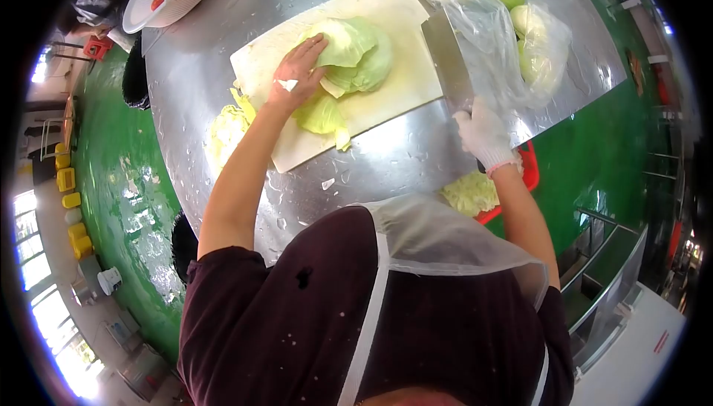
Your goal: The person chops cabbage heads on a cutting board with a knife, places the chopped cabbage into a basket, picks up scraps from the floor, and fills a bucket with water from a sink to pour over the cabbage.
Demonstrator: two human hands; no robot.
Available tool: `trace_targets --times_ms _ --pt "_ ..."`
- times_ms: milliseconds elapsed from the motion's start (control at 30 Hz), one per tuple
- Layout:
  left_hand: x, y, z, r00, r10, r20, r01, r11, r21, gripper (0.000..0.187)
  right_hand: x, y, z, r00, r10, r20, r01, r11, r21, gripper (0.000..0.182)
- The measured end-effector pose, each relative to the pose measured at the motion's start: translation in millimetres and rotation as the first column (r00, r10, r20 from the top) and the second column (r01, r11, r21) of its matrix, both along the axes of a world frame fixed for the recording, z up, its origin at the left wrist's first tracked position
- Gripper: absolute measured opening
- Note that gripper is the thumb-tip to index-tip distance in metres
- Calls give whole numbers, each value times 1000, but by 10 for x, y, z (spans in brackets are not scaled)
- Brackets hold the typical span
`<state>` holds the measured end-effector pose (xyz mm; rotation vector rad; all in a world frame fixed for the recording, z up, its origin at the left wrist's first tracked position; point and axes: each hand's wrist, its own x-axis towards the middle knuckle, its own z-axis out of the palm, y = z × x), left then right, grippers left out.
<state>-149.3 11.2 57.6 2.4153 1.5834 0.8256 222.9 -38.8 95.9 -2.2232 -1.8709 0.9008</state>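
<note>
My bare left hand (297,72) lies with fingers stretched over a pale green cabbage (364,57) on a white cutting board (408,94). Loose outer leaves (323,118) spread from under the cabbage toward the board's near edge. In a white glove, my right hand (481,132) is wrapped round the handle of a cleaver (447,57). The broad blade points away from me beside the board's right edge, apart from the cabbage. Most of the handle is hidden by the glove.
A clear plastic bag (483,42) of cabbages lies at the back right. Leaf scraps (229,135) sit left of the board. A white basket (141,5) holds tomatoes. Below the steel table's (401,142) right edge, a red crate (529,168) contains cut cabbage (471,194).
</note>
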Motion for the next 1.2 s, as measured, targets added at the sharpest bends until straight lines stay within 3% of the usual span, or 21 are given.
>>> trace_targets --times_ms 33,67,167,267,367,467,567,633,733,767,800,833,900,933,967,1033,1100,1200 --pt "-34 -37 3 1000 -19 12 19 999 -27 60 9 -10 -15 1000 -10 -19 10 1000 -3 36" --pt "-80 -58 21 994 -63 -84 54 994 -95 80 13 -6 -26 999 -11 -32 11 1000 -10 36" --pt "-139 -136 35 988 -156 7 155 975 -160 96 29 15 -52 998 -9 -56 8 1000 -22 36" --pt "-190 -118 205 983 -167 -80 142 957 -253 103 49 7 -110 998 -7 -55 7 1000 8 36" --pt "-168 -113 305 925 -129 -358 85 987 -136 102 53 13 -154 999 -8 -46 9 999 34 33" --pt "-113 -125 391 873 -138 -467 102 989 -103 99 103 20 -259 999 32 -11 -31 993 115 23" --pt "-50 -74 280 930 -101 -353 58 990 -130 87 94 35 -241 998 53 28 -56 991 122 22" --pt "-52 39 270 973 -96 -211 61 984 -167 70 123 51 -345 998 59 16 -61 987 149 22" --pt "-196 285 117 989 -116 94 132 975 -181 50 133 34 -326 999 47 24 -50 989 142 21" --pt "-272 343 37 970 -126 206 163 972 -172 46 208 51 -448 987 132 89 -150 958 244 21" --pt "-256 320 95 968 -142 206 155 987 -49 44 283 68 -571 965 199 171 -248 907 341 21" --pt "-216 254 163 976 -109 190 101 994 48 44 570 142 -1057 889 309 337 -447 741 501 21" --pt "-87 22 282 985 -45 167 5 971 238 46 699 171 -1303 794 355 493 -604 554 574 22" --pt "-34 -134 294 993 -87 75 60 951 303 43 613 128 -1163 806 352 476 -585 597 549 22" --pt "-45 -267 241 979 -199 -37 200 917 347 42 526 98 -1016 868 332 370 -487 714 502 22" --pt "-131 -577 -84 899 -309 -311 384 897 220 43 222 37 -503 982 163 90 -183 936 302 22" --pt "-64 -836 50 880 -340 -331 311 940 -140 56 120 47 -297 998 24 -63 -16 993 120 22" --pt "-66 -783 49 889 -350 -294 263 918 -296 67 127 20 -279 997 70 -33 -66 991 118 22"
